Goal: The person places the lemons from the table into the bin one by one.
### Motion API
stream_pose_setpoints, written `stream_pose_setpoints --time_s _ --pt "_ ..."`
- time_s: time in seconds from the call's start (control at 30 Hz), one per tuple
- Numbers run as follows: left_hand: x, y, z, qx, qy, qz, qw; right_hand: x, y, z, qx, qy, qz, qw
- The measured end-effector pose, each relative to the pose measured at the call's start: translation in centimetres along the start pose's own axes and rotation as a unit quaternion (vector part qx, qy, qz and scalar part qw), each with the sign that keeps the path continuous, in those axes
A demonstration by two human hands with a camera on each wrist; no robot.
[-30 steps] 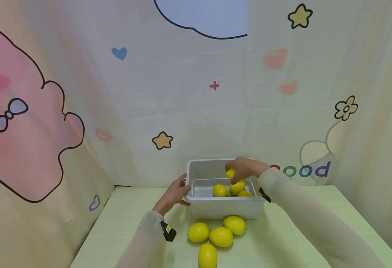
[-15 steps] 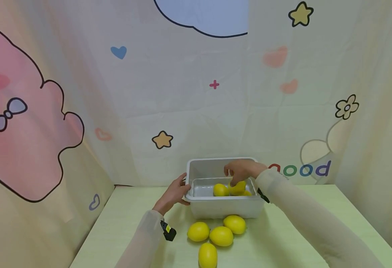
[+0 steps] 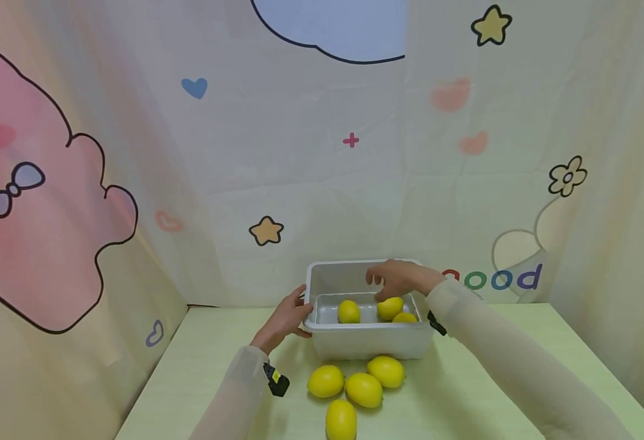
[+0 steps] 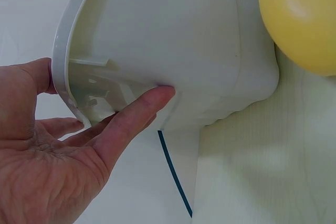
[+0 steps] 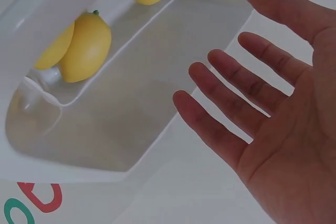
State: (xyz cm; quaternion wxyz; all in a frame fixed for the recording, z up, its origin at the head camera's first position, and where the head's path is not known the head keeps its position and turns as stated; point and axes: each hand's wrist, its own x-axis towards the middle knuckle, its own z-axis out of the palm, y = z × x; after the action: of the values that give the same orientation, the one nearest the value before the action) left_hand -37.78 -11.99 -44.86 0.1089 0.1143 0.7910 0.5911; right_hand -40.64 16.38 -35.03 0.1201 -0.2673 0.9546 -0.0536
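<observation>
A white plastic bin (image 3: 371, 342) stands at the back of the table. My left hand (image 3: 285, 315) grips its left end, the thumb at the rim and fingers (image 4: 131, 119) under it against the outer wall. Over the bin hovers my right hand (image 3: 401, 277), fingers spread and holding nothing, as the right wrist view shows. Inside lie a lemon (image 3: 349, 311) to the left, another lemon (image 3: 390, 308) beneath my right hand, and a third lemon (image 3: 405, 318) partly hidden by the front wall.
Several lemons lie on the pale green table before the bin: a left one (image 3: 326, 381), a middle one (image 3: 364, 390), a right one (image 3: 386, 371) and a nearest one (image 3: 341, 420). A printed curtain (image 3: 217, 153) hangs close behind the bin.
My right hand has let go of a lemon, which dropped into the bin. The left lemon inside has rolled a little leftward. My left hand stays at the bin's end.
</observation>
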Motion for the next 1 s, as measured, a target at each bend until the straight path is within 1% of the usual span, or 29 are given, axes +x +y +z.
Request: stream_pose_setpoints --time_s 0.17,0.23,0.47,0.67,0.83,1.0 --pt "0.1 0.0 0.1 -0.004 -0.001 0.003 1.0 -0.9 -0.2 -0.1 0.011 0.021 -0.02 1.0" --pt "0.1 0.0 0.1 -0.006 -0.002 0.004 1.0 -1.3 -0.2 -0.1 0.025 0.031 -0.027 0.999" --pt "0.1 -0.1 0.0 -0.012 -0.005 0.004 0.9999 -3.1 0.2 0.5 0.059 0.091 -0.058 0.992" --pt "0.1 -0.2 0.1 -0.012 -0.003 0.001 0.9999 -4.3 0.6 1.1 0.071 0.133 -0.06 0.987" --pt "0.1 -0.2 0.1 -0.004 -0.002 0.007 1.0 -5.1 1.2 1.6 0.077 0.173 -0.063 0.98" --pt "0.2 -0.2 0.2 -0.01 -0.002 0.003 0.9999 -5.6 1.9 2.4 0.086 0.198 -0.059 0.975"
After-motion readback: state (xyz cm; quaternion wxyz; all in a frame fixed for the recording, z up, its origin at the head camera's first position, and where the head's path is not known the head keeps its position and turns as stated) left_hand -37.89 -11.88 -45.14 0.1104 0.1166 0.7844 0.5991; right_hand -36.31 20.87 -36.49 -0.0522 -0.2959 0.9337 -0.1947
